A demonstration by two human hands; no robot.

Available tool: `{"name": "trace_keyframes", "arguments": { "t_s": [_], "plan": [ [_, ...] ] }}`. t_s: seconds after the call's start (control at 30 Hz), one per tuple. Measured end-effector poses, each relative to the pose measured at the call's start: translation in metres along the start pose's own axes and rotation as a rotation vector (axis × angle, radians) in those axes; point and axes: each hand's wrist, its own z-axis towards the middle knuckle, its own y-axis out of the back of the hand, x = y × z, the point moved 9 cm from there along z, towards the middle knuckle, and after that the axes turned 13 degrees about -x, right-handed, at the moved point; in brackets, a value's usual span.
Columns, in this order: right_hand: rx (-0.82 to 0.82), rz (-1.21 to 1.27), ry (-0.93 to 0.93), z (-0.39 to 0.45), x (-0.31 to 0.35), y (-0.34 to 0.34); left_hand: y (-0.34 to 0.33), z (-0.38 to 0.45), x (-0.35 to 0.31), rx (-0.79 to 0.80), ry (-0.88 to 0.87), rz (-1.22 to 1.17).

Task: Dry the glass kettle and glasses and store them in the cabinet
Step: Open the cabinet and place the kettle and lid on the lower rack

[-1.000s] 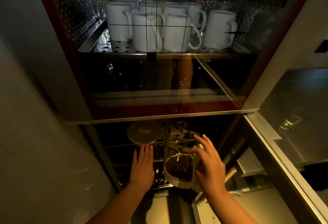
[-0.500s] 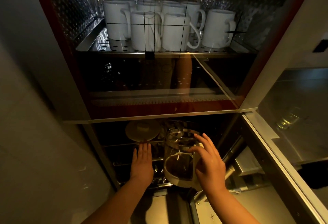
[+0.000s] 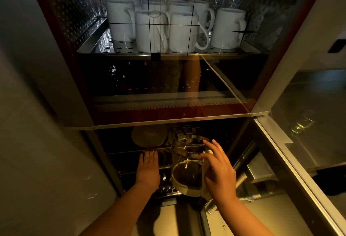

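Since a second ago little has shifted: the right hand (image 3: pixel 218 168) still curls round the glass kettle (image 3: pixel 187 162) at the lower rack (image 3: pixel 131 161), the left hand (image 3: pixel 148 168) flat alongside; fragile and probably slippery, it is best held by the handle.

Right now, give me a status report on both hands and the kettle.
Right hand grips glass kettle, at lower cabinet opening. Left hand flat on wire rack, holds nothing. Round lid sits behind left hand, beside kettle's path.

dim warm light, grey wall (image 3: pixel 28 104) at left, white mugs (image 3: pixel 179 30) on an upper metal shelf (image 3: pixel 97 43) behind glass
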Motion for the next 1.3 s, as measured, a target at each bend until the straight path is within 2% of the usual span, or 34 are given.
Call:
{"name": "trace_keyframes", "arguments": {
  "t_s": [0.2,0.53,0.67,0.93,1.17,1.3],
  "plan": [
    [-0.022,-0.003,0.015,0.000,-0.001,0.000,0.007,0.000,-0.002,-0.035,-0.010,-0.063],
    [-0.015,0.002,0.020,-0.007,-0.005,0.001,0.075,-0.016,-0.036,-0.442,-0.149,-0.374],
    [-0.005,-0.015,0.025,-0.009,-0.005,0.005,0.104,-0.032,-0.054,-0.547,-0.314,-0.465],
    [-0.016,0.002,0.040,-0.012,-0.006,0.017,0.144,-0.045,-0.082,-0.668,-0.571,-0.493],
    [-0.041,0.003,0.085,-0.013,-0.004,0.024,0.158,-0.049,-0.086,-0.761,-0.607,-0.499],
    [-0.053,0.006,0.091,-0.014,-0.005,0.024,0.163,-0.049,-0.088,-0.763,-0.627,-0.511]
  ]
}}
